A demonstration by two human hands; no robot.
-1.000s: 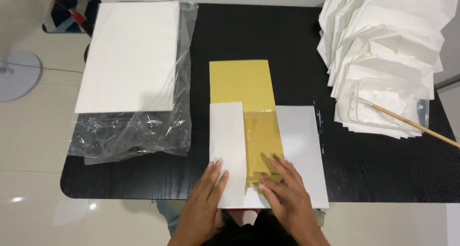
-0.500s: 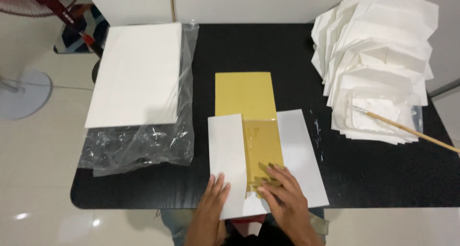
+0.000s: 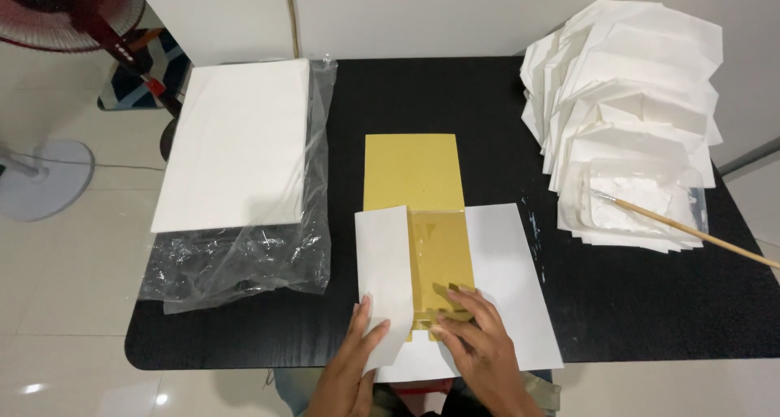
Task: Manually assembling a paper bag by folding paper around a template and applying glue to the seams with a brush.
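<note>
Down at the near edge of the black bench (image 3: 455, 92), both hands work on a white sheet (image 3: 508, 279) with a gold card (image 3: 413, 171) lying along its middle; the left hand (image 3: 351, 360) rests flat with its fingers (image 3: 366, 315) spread on the sheet's left flap (image 3: 383, 275), which is folded over onto the card, pressing rather than gripping; the right hand (image 3: 479, 348) lies with its fingers (image 3: 455, 307) curled loosely over the card's lower end, where small gold tabs stick up, and whether it pinches one I cannot tell; the card's far half runs past the sheet's top edge onto bare bench. Left of this, a stack of white paper (image 3: 240, 145) sits on crumpled clear plastic wrap (image 3: 236, 262), reaching the bench's left edge. At the far right, a fanned pile of folded white envelopes (image 3: 626, 84) overhangs the right side; a clear tray of white paste (image 3: 642, 201) sits on it, with a thin stick brush (image 3: 699, 234) poking out past the bench edge. Open black surface lies between the sheet and the pile, and beyond the card. A standing fan (image 3: 57, 27) is on the floor at left.
</note>
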